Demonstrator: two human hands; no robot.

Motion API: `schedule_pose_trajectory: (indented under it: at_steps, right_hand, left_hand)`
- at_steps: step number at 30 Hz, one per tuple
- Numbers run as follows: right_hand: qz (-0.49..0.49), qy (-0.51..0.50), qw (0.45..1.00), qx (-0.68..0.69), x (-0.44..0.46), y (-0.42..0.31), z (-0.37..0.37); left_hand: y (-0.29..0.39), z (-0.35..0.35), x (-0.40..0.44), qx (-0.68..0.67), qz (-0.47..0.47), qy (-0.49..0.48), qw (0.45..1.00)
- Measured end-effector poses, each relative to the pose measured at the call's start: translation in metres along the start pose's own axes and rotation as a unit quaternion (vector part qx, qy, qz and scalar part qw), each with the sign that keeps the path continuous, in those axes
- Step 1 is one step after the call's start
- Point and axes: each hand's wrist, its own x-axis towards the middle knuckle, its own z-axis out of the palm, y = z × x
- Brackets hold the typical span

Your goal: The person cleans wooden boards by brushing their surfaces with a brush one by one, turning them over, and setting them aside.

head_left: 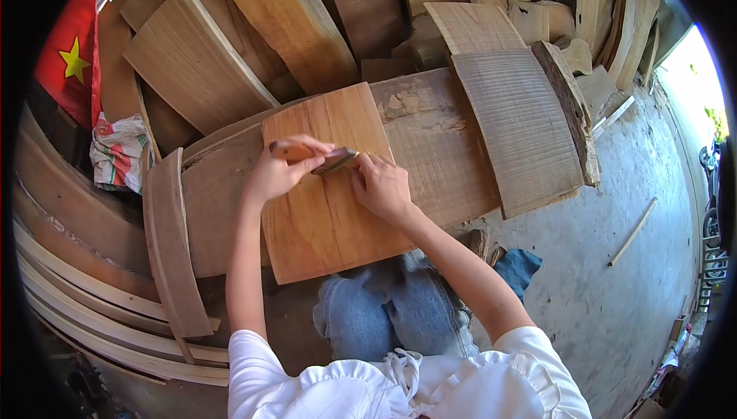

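A knife with a brown wooden handle and a broad dark blade (333,162) is gripped in my left hand (281,173). Its blade points right, over a smooth orange-brown board (322,223). My right hand (383,187) is closed in a pinch near the blade's end, above the same board. A small yellowish tip shows between those fingertips and the blade; the rest of that thing is hidden. The board lies across a larger, rougher plank (430,154), just in front of my knees.
A ridged grey-brown board (522,123) lies at the plank's right end. A narrow curved piece (173,242) crosses its left end. Many boards lean behind. Long strips (100,334) are stacked at left. A thin stick (633,231) and a dark cloth (518,271) lie on the concrete floor.
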Motion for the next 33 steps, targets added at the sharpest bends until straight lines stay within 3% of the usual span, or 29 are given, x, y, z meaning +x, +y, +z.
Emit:
schedule_pose_trajectory:
  at_steps: [1,4,6,7,10,12,17,19,20,22,23,24,26,28,29,31,33]
  right_hand:
    - [0.003,-0.003,1.000,-0.004,0.000,0.000,0.000]
    - [0.011,-0.007,1.000,0.006,0.000,-0.001,-0.001]
    - [0.006,-0.003,1.000,0.006,0.000,-0.001,0.000]
    - [0.001,-0.002,1.000,0.007,0.000,0.000,0.000]
    - [-0.005,0.012,1.000,0.014,-0.001,-0.001,-0.001]
    - [-0.005,0.017,1.000,0.006,0.001,0.001,0.000]
    - [-0.002,0.016,0.999,0.041,0.000,-0.005,-0.007]
    - [0.000,-0.010,0.991,0.132,-0.004,0.001,-0.010]
    - [-0.004,-0.020,0.975,0.222,-0.007,0.006,-0.009]
    - [0.096,-0.104,0.938,0.316,-0.013,0.006,-0.019]
    - [0.104,-0.100,0.921,0.362,-0.020,0.000,-0.023]
    - [0.140,-0.092,0.820,0.546,-0.033,0.007,-0.012]
    - [0.180,-0.115,0.616,0.758,-0.047,-0.011,-0.035]
    - [0.262,-0.062,0.665,0.697,-0.058,-0.038,-0.072]
    - [0.260,-0.036,0.627,0.734,-0.063,-0.042,-0.088]
    - [0.265,0.030,0.653,0.709,-0.069,-0.036,-0.108]
    - [0.284,0.092,0.731,0.614,-0.071,-0.021,-0.134]
  left_hand:
    - [-0.010,-0.001,0.007,-0.046,0.009,0.021,0.999]
    - [-0.043,-0.007,0.034,0.009,0.049,0.169,0.984]
    - [-0.068,-0.009,0.050,0.188,0.099,0.253,0.944]
    - [-0.073,-0.013,0.049,0.293,0.071,0.242,0.922]
    - [-0.083,-0.013,0.036,0.250,0.012,0.300,0.920]
    - [-0.072,-0.011,0.020,0.341,0.080,0.290,0.891]
    - [-0.004,0.016,-0.014,0.387,0.176,0.222,0.877]
    - [0.010,0.026,-0.021,0.413,0.240,0.184,0.859]
    - [0.016,0.032,-0.024,0.424,0.254,0.168,0.853]
    - [0.025,0.049,-0.030,0.439,0.273,0.138,0.845]
    - [0.028,0.057,-0.032,0.436,0.281,0.131,0.845]
    - [0.032,0.065,-0.034,0.433,0.291,0.126,0.844]
    - [0.038,0.079,-0.039,0.419,0.309,0.118,0.846]
    - [0.052,0.092,-0.043,0.408,0.321,0.103,0.849]
    - [0.061,0.096,-0.045,0.394,0.327,0.081,0.855]
    - [0.065,0.103,-0.049,0.373,0.325,0.041,0.868]
    - [0.059,0.098,-0.054,0.406,0.291,0.053,0.865]
